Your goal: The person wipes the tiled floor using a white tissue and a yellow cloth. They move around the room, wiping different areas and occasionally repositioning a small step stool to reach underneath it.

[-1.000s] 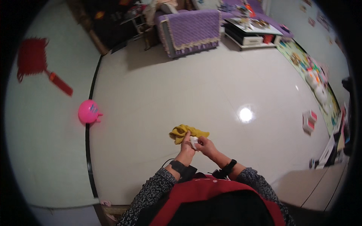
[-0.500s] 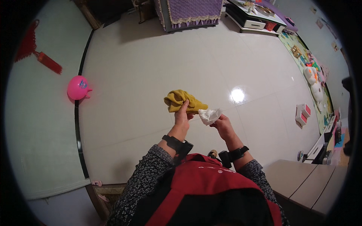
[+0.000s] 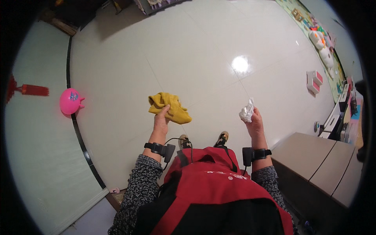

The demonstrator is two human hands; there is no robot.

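A folded mustard-yellow cloth (image 3: 176, 111) hangs in my left hand (image 3: 161, 119), the thumb pressed on top and the other fingers hidden beneath it. Well to the right, my right hand (image 3: 256, 121) is closed on a crumpled white tissue (image 3: 247, 111), which sticks up above the fingers. The two hands are wide apart, both held over the pale tiled floor (image 3: 203, 70) in front of my body.
A pink ball (image 3: 70, 101) with horns rests by the left wall. At the right stand a brown cabinet (image 3: 303, 152) and a small white-and-red step stool (image 3: 314, 82). Beyond it lies a play mat with a white plush toy (image 3: 326, 55). My shoes (image 3: 222, 138) show below.
My hands have parted: the left with the yellow cloth went left, the right with the tissue went right. The tissue no longer touches the cloth. The view has tilted down and turned.
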